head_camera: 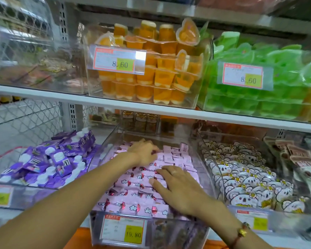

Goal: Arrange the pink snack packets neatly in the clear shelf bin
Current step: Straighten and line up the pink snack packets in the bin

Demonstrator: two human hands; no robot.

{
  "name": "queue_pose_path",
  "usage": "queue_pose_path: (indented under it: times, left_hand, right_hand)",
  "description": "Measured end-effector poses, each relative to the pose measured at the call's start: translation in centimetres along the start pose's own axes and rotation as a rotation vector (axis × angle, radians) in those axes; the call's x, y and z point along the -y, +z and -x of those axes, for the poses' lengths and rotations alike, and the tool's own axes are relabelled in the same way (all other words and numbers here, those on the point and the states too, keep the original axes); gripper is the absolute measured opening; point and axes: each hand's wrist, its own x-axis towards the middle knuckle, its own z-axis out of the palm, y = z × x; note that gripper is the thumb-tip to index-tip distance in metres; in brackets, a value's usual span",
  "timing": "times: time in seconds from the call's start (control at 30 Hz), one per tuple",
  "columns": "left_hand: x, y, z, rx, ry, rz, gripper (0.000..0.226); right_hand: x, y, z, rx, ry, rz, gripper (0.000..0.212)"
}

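Pink snack packets (pixel 133 200) fill the clear shelf bin (pixel 151 221) on the lower shelf, in rough rows with several loose ones at the back. My left hand (pixel 144 151) reaches deep into the bin, and its fingers curl over packets near the back. My right hand (pixel 178 187) lies flat on the packets toward the front right, fingers spread and pressing down. A ring shows on one finger and a bracelet on the wrist.
A bin of purple pouches (pixel 48 162) stands to the left, a bin of white koala packets (pixel 244 178) to the right. The shelf above (pixel 115 103) carries orange jelly cups (pixel 151 72) and green jelly cups (pixel 258 83). A price tag (pixel 124 230) hangs on the bin's front.
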Motion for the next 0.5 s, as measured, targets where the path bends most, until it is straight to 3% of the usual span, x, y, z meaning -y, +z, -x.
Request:
queue_pose_path:
  times: [0.13, 0.3, 0.37, 0.43, 0.5]
  left_hand:
    - [-0.5, -0.1, -0.5, -0.053, 0.001, -0.021, 0.031]
    - [-1.3, -0.3, -0.6, -0.095, -0.077, 0.187, 0.004]
    - [-1.5, -0.2, -0.6, -0.132, -0.110, 0.218, 0.007]
    - [-1.4, -0.3, -0.5, -0.241, -0.168, 0.360, 0.015]
    - [-1.6, -0.6, -0.2, -0.370, -0.231, 0.687, 0.016]
  right_hand:
    - [-0.2, 0.2, -0.1, 0.016, 0.005, -0.018, 0.062]
    - [-0.3, -0.4, -0.7, 0.066, 0.017, -0.007, 0.065]
    - [-0.3, -0.9, -0.9, 0.092, 0.022, -0.012, 0.067]
    - [-0.3, -1.1, -1.0, 0.103, 0.025, -0.023, 0.068]
    - [-0.3, -1.2, -1.0, 0.114, 0.025, -0.030, 0.068]
